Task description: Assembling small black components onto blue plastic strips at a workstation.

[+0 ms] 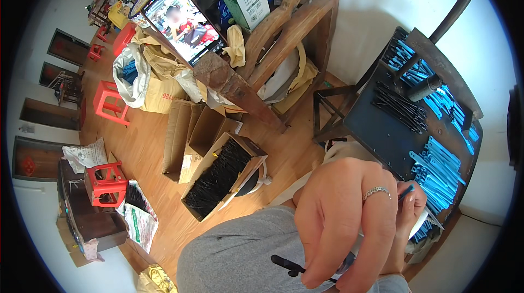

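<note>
Close to the camera, my left hand [346, 219] wears a ring. Its fingers point down, closed around a slim black plastic stick [288, 263] with a rounded end. Partly behind it, my right hand [413, 205] is closed, and the tip of a blue plastic piece [406, 190] shows between its fingers. Just right of that hand, a pile of flat blue plastic sticks [436, 170] lies on the black table [376, 123]. Between my hands, a pale see-through part is mostly hidden.
Black sticks [401, 107] lie on the table beside a metal press [436, 63] with a lever. An open cardboard box [256, 156] holds many thin black pieces. A phone [183, 22] leans on a wooden frame [234, 85]. Red stools [106, 184] stand at left.
</note>
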The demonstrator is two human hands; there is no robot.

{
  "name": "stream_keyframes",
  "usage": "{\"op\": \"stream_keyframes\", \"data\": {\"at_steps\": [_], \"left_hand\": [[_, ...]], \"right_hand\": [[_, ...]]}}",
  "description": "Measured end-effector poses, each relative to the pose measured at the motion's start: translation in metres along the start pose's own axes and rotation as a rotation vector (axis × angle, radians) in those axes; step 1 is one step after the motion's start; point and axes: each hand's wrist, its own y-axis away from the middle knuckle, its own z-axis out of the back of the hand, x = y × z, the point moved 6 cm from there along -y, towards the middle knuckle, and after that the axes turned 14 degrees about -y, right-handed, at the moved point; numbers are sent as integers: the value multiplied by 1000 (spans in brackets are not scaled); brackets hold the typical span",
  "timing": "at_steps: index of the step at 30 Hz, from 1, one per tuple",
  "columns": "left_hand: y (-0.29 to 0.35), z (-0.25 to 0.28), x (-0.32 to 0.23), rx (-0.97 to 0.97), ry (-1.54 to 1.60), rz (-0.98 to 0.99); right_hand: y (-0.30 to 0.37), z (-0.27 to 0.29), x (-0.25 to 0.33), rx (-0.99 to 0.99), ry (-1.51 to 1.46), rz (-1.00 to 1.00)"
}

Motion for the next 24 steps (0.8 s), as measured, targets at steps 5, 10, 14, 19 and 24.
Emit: {"op": "stream_keyframes", "data": {"at_steps": [5,10,14,19,24], "left_hand": [[2,-2,3,27,16,28],[1,-1,3,39,1,18],[1,2,4,32,-31,1],[3,1,1,10,-7,23],[5,1,5,3,23,54]], "right_hand": [[-4,-8,1,-6,-19,-25],[-5,-7,7,0,32,22],[0,-6,1,19,27,17],[4,2,-8,-20,-48,-29],[6,8,-11,-36,-54,-27]]}}
